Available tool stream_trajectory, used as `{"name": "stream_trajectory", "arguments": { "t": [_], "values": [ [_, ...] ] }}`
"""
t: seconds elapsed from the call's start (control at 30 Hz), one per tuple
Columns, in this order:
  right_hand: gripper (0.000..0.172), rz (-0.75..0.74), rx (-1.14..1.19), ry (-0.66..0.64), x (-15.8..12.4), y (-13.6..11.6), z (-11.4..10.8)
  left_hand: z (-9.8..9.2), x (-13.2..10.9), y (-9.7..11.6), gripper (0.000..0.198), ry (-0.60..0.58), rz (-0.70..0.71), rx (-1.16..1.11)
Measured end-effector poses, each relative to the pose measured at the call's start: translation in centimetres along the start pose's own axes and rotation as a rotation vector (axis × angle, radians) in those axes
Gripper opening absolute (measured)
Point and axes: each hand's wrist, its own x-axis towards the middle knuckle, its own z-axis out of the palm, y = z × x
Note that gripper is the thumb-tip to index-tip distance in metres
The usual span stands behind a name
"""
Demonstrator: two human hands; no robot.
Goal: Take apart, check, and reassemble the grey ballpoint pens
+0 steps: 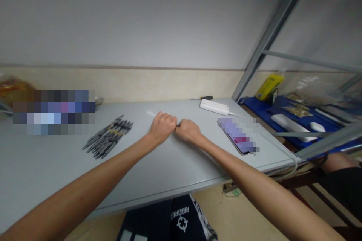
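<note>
Over the middle of the grey tabletop (124, 180), my left hand (163, 126) and my right hand (188, 130) are held close together, both with curled fingers. A small dark piece shows between the two fists, gripped from both sides; its full shape is hidden. A faint pale streak extends beyond my left hand, too blurred to name. Left of my hands lies a pile of grey and black pens (109, 137), side by side at a slant.
A phone (237, 135) and a white power strip (214, 107) with a cable lie on the right, a screwdriver (207, 98) behind them. Metal bars (271, 22) rise at the right edge. Beyond is a blue surface (249, 101) with bags, and part of another person.
</note>
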Motion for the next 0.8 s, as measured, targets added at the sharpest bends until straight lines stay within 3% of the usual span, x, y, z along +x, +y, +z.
{"name": "stream_trajectory", "arguments": {
  "t": [0.2,0.4,0.5,0.57,0.63,0.7,0.8],
  "values": [
    [0.040,-0.073,-0.220,0.156,0.1,0.8,1.1,-0.5,0.3,1.4,0.022,-0.206,-0.187,-0.093],
    [0.052,-0.182,-0.327,0.238,0.5,1.6,0.7,-0.6,1.2,1.3,0.020,-0.252,-0.383,-0.339],
    [0.053,-0.254,-0.352,0.267,0.5,2.0,0.7,-0.5,1.9,0.5,0.013,-0.415,-0.353,-0.551],
    [0.049,-0.313,-0.369,0.314,0.5,2.2,0.8,-0.3,2.0,-0.3,0.009,-0.472,-0.201,-0.767],
    [0.040,-0.305,-0.376,0.359,0.5,2.5,1.1,-0.2,1.6,-1.1,0.011,-0.393,-0.152,-0.915],
    [0.035,-0.245,-0.363,0.399,0.5,2.7,1.4,-0.2,0.7,-1.8,0.019,-0.186,-0.249,-0.882],
    [0.032,-0.246,-0.355,0.478,0.4,2.9,1.8,-0.2,-1.0,-2.3,0.018,-0.021,-0.185,-0.852]
  ]
}}
